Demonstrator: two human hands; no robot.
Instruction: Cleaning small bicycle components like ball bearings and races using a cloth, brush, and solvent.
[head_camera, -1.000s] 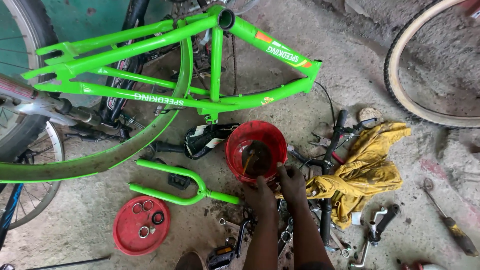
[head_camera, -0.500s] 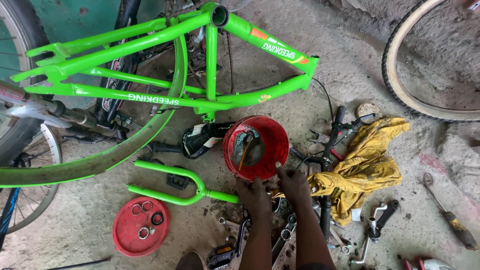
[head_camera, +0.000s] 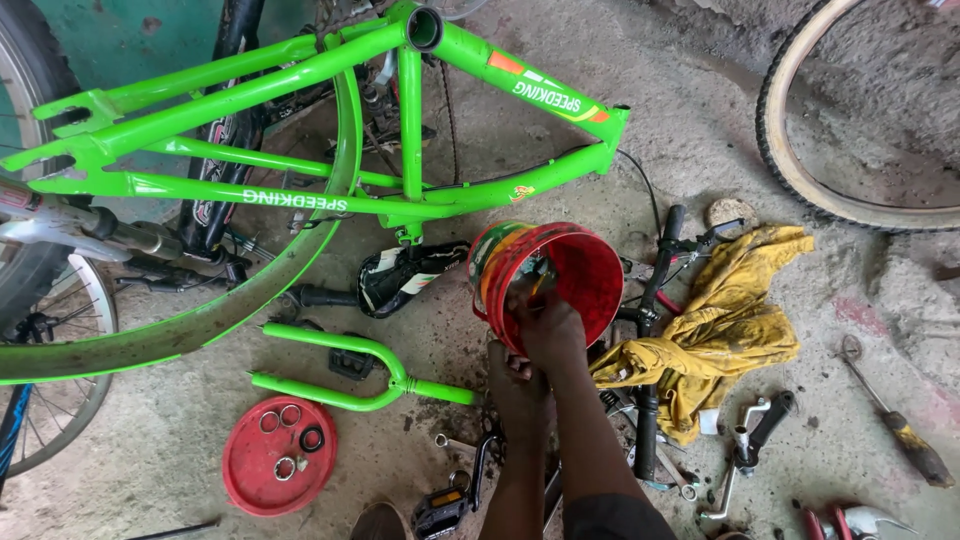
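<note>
Red bucket (head_camera: 560, 285) sat tipped on its side on the concrete floor (head_camera: 700, 130), mouth facing the camera, just below the green bike frame (head_camera: 300, 190). Right hand (head_camera: 548, 325) was at the bucket's lower rim with fingers curled into the opening, touching small parts inside; what it gripped, cannot tell. Left hand (head_camera: 512, 375) sat just below the bucket, near its bottom edge, fingers bent; whether it held anything, cannot tell. Left of the bucket, touching or nearly so, lay a black saddle (head_camera: 405, 275). Below-left of the bucket lay a green fork (head_camera: 350, 370), its stem end pointing at the left hand. Further below-left of the bucket, a red lid (head_camera: 250, 480) lay flat with a few rings on it. Right of the bucket ran a black handlebar (head_camera: 655, 330), upright in view, with a yellow rag (head_camera: 725, 330) bunched against it. Far right of the bucket, a screwdriver (head_camera: 895, 425) lay apart. Above-right of the bucket, well apart, a tan-walled tyre (head_camera: 800, 170) curved.
</note>
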